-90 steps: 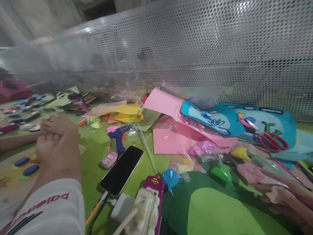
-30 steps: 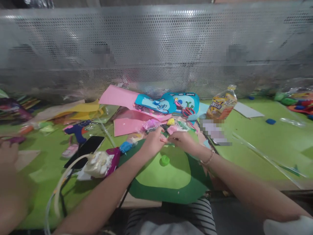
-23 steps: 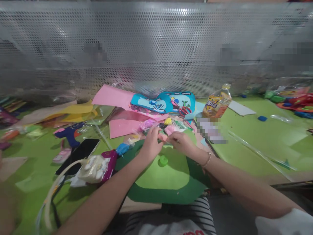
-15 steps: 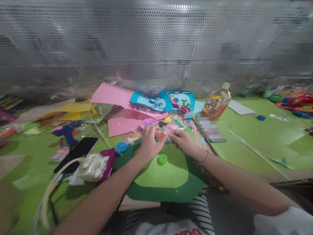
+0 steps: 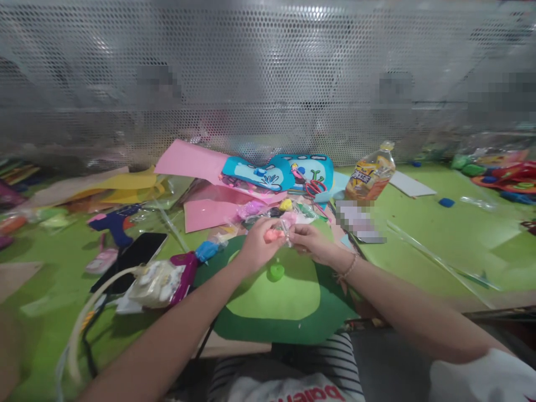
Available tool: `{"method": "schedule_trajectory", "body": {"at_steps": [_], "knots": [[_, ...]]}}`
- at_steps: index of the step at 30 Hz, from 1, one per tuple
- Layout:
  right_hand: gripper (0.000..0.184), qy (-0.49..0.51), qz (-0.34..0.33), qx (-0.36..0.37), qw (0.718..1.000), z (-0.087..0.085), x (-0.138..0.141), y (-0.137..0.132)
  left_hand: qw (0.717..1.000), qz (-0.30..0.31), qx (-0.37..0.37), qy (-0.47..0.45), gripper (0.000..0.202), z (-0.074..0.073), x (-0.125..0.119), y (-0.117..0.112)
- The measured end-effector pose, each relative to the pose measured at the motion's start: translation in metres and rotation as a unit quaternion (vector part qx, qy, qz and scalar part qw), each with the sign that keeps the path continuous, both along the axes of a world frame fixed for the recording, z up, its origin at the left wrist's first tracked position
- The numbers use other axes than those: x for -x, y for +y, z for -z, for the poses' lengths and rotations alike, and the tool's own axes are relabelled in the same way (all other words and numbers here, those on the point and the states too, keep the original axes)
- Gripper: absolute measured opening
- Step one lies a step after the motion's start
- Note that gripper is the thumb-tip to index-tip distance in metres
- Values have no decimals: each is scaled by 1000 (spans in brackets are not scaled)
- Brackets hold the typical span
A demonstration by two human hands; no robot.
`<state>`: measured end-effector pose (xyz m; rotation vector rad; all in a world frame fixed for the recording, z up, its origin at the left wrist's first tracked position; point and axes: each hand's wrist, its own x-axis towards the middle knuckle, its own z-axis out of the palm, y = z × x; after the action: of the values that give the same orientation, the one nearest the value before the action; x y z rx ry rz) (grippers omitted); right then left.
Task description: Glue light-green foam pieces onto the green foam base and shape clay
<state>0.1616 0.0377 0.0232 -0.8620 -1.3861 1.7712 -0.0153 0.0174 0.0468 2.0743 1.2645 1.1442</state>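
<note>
My left hand [image 5: 260, 243] is closed around a small lump of salmon-pink modelling clay [image 5: 274, 234] in clear plastic wrap. On the right side of the lump, my right hand [image 5: 312, 241] pinches the clear plastic wrap [image 5: 287, 230]. Both hands are held just above a light green foam sheet [image 5: 251, 301], which lies on a larger dark green sheet [image 5: 285, 332]. A small bright green clay piece [image 5: 276, 272] with a dimpled middle sits on the light green sheet, below the hands.
Left are a blue glue gun [image 5: 115, 226], a black phone [image 5: 134, 259] and a power strip [image 5: 159, 282] with cables. Beyond my hands lie pink sheets [image 5: 190, 162], a blue decorated cutout [image 5: 255, 172] and red-handled scissors [image 5: 316, 188]. A snack bag [image 5: 371, 176] stands right. A perforated metal screen [image 5: 268, 72] rises behind.
My fingers have shifted slightly on the wrapped clay, and more of the pink lump shows. The two hands stay close together over the green sheets.
</note>
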Motion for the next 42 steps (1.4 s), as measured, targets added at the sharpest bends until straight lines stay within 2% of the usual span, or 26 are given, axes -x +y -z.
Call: {"method": "schedule_trajectory", "body": {"at_steps": [3,6,10,11,13,16,18,20,23,28,31,33,35,37,39,42], "knots": [[36,-15,14,-3,1000,-1,1,0,1000,29,-6,-2,39,4,0,-1],[35,-73,40,-58,995,-2,5,-2,999,31,1,-7,48,11,0,-1],[32,-155,86,-197,964,-3,10,-6,992,-114,-55,-7,31,14,0,-1],[31,-162,96,-229,955,-3,11,-7,989,-133,-62,-3,26,12,0,-1],[30,-166,107,-288,937,-2,12,-9,994,-109,-18,5,20,8,1,-3],[29,-175,107,-353,913,1,13,-11,997,-19,74,30,30,2,-1,-6],[30,-178,107,-372,904,2,13,-12,996,1,80,45,31,0,-3,-8],[31,-172,103,-371,907,1,12,-12,996,4,80,34,27,0,-5,-9],[28,-146,67,-328,931,-3,11,-14,995,22,97,-9,25,2,-5,-9],[32,-51,-5,-172,984,-8,11,-17,989,82,102,-70,26,5,-1,-7],[31,39,24,-90,995,-8,14,-17,975,89,119,-166,24,5,-1,-7],[29,32,64,-120,990,-6,14,-15,967,89,128,-202,23,5,-2,-6],[26,-44,103,-234,966,-5,11,-13,970,86,117,-195,23,5,-1,-6],[16,-135,133,-368,910,-3,6,-11,980,74,89,-164,23,5,-1,-7],[2,-193,136,-475,848,-3,1,-10,987,70,68,-128,23,4,-1,-9],[14,-209,122,-595,766,-4,-3,-8,992,60,53,-93,25,4,-2,-12]]}}
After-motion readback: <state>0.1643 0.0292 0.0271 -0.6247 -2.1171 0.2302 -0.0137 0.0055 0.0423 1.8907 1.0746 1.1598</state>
